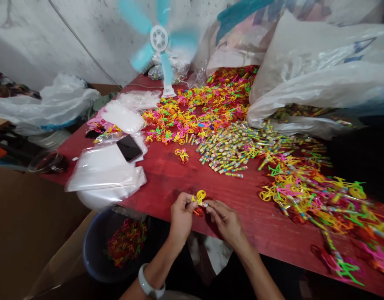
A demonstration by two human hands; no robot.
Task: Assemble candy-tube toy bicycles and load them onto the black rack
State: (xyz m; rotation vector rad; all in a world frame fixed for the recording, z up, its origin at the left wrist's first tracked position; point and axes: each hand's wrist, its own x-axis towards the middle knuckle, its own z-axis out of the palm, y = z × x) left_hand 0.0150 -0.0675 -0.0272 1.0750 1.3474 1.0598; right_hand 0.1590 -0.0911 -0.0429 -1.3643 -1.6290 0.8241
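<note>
1. Pale bangle [151,283] circles the left wrist at the near edge of the view, at 7 o'clock from the work.
2. Over the red table [160,179], the left hand [181,214] pinches a yellow plastic piece [201,195] while the right hand's [227,221] grip closes on a printed tube [204,204]; the pairing looks unfinished.
3. Loose tubes [224,146] heap at 1 o'clock and coloured shapes [173,118] spread at 12, apparently much left to handle.
4. One small cluster [181,156] sits apart at 11 o'clock.
5. At 3 o'clock, a mixed pile [327,204] tangles shapes with tubes, apparently the share already paired.
6. Dark basin [89,254] at 8 o'clock holds more shapes, their stage unclear.
7. Clear bags [99,164] lie at 10 o'clock beneath a phone [129,148], seemingly unfilled.
</note>
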